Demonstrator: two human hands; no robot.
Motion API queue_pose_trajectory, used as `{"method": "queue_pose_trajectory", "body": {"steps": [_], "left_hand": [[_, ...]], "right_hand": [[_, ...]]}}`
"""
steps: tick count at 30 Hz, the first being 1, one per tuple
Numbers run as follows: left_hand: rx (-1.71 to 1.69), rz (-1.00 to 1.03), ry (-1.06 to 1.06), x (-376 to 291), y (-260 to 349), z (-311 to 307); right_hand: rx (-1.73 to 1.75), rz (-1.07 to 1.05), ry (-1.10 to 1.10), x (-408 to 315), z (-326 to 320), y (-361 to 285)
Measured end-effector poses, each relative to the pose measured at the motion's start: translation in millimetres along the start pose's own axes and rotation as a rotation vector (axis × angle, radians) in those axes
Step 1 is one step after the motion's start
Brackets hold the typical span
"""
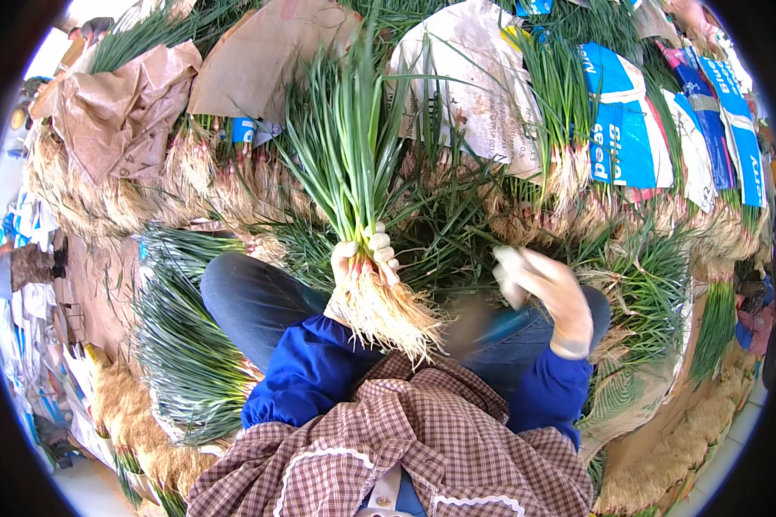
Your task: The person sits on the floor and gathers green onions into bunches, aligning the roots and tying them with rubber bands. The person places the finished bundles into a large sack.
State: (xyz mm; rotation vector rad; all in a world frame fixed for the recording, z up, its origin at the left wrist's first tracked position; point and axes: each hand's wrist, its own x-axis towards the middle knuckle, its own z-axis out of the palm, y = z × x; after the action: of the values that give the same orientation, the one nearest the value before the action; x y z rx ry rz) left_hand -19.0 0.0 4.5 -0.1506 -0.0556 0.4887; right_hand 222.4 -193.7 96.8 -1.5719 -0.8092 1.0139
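My left hand (344,260) grips an upright bunch of onion-like seedlings (352,187) just above the roots. Long green leaves fan upward, and pale stringy roots (391,313) hang below over my lap. White coverings show on the fingers. To the right, above my knee, my right hand (543,281) is blurred by motion; whether it holds anything is unclear. A brown blur (471,326) lies between the hands and cannot be made out. Loose green seedlings (446,249) are heaped in front of my crossed legs.
Rows of rooted seedlings (242,184) stand ahead, partly under brown paper (126,110) and printed sacks (627,116). Seedling piles flank me at left (181,342) and right (646,297). Another person (29,265) is at the far left; someone else (756,316) is at the right edge.
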Motion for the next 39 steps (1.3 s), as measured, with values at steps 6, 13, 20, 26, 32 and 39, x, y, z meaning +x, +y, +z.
{"method": "queue_pose_trajectory", "body": {"steps": [6,13,20,26,32,39], "left_hand": [[-0.009,-0.045,-0.014,-8.4,-6.1,-10.2],[0.14,-0.034,0.143,-4.1,-15.1,-9.0],[0.103,0.046,0.165,9.8,-29.5,-10.3],[0.192,0.025,0.089,16.1,-15.8,33.3],[0.425,0.055,0.25,48.2,-14.4,33.9],[0.238,-0.121,0.279,61.3,-21.4,-2.2]], "right_hand": [[0.126,0.389,-0.019,109.9,91.7,26.9],[0.333,0.102,0.323,105.2,161.4,33.8],[0.83,0.32,0.629,126.2,94.5,92.8],[-0.655,0.01,0.543,160.8,-38.9,110.8],[-1.212,0.299,0.796,234.6,-143.8,105.1],[-0.407,-0.071,0.694,167.4,-68.8,68.8]]}}
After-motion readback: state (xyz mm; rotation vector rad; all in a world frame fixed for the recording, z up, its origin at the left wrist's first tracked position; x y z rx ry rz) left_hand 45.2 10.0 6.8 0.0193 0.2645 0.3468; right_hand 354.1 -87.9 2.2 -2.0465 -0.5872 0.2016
